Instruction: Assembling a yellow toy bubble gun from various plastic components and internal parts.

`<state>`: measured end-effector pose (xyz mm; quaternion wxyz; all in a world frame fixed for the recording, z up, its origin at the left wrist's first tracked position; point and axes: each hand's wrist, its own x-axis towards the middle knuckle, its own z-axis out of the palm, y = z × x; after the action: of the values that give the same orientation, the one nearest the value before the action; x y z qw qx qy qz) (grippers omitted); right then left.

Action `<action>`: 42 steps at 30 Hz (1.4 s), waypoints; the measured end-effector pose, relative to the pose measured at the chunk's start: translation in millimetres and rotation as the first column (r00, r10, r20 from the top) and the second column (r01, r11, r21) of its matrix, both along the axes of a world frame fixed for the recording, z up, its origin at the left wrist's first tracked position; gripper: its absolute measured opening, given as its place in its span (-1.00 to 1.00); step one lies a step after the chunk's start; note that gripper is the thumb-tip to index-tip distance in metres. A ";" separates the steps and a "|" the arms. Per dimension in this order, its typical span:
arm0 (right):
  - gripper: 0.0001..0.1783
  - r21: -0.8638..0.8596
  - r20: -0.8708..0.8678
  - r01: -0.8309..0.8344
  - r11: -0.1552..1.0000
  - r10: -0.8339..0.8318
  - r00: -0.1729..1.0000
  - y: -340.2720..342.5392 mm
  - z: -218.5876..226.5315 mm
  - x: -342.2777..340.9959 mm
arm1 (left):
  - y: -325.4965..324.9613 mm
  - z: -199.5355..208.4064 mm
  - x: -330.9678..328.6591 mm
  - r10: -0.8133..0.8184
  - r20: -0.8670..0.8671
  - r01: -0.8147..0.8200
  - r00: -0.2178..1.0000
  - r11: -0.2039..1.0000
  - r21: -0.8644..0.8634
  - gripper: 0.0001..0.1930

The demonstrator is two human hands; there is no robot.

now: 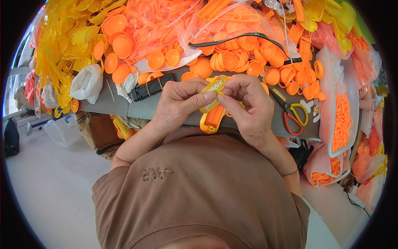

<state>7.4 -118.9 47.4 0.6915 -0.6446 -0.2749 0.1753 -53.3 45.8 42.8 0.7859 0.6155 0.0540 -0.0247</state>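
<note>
At the near edge of the table, my left hand (179, 98) pinches a yellow printed label (214, 86) between thumb and fingers. From the other side my right hand (250, 106) closes its thumb and fingertips on the same label. Just beneath the label lies an orange and yellow plastic part (212, 119), long with a rounded end, partly hidden by the label and fingers. Scissors (290, 111) with red and yellow handles rest to the right of my right hand. A black, box-like piece (152, 88) sits left of my left hand.
Orange plastic cups (229, 61) heap up behind my hands. Yellow plastic pieces (62, 62) pile high at the left, near a white plastic bag (86, 84). On the right stands a translucent bin (326, 103) with orange rings (342, 122). The grey table's edge (114, 108) runs close to my body.
</note>
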 end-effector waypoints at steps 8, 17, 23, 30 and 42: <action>-0.78 0.055 -0.130 0.152 0.987 -0.143 0.981 0.2 2.9 7.0 | 5.6 -9.5 -1.3 0.050 -0.098 -0.055 0.994 0.997 -0.047 -0.79; -0.77 0.035 -0.005 0.171 0.985 -0.171 0.985 0.8 -4.4 8.2 | -1.7 -12.1 1.2 0.095 -0.104 -0.100 0.990 0.994 -0.038 -0.76; -0.65 -0.059 0.768 0.053 0.997 0.011 0.640 -11.3 1.9 32.6 | 2.4 -10.8 4.5 0.077 -0.051 -0.076 0.996 0.997 0.015 -0.72; -0.69 -0.117 0.833 0.064 0.991 0.063 0.549 -27.7 5.7 37.5 | 1.0 -7.8 7.2 0.009 0.019 -0.011 1.000 0.989 0.145 -0.74; -0.65 -0.290 0.736 0.342 0.894 -0.020 0.677 -81.9 -22.4 34.0 | 19.9 -45.4 2.5 -0.484 0.500 -0.216 0.719 0.528 0.821 -0.82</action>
<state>41.4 -200.7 25.0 0.3942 -0.8141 -0.4125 -0.1077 -50.7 65.6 -2.6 0.3471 0.8783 -0.2844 0.1648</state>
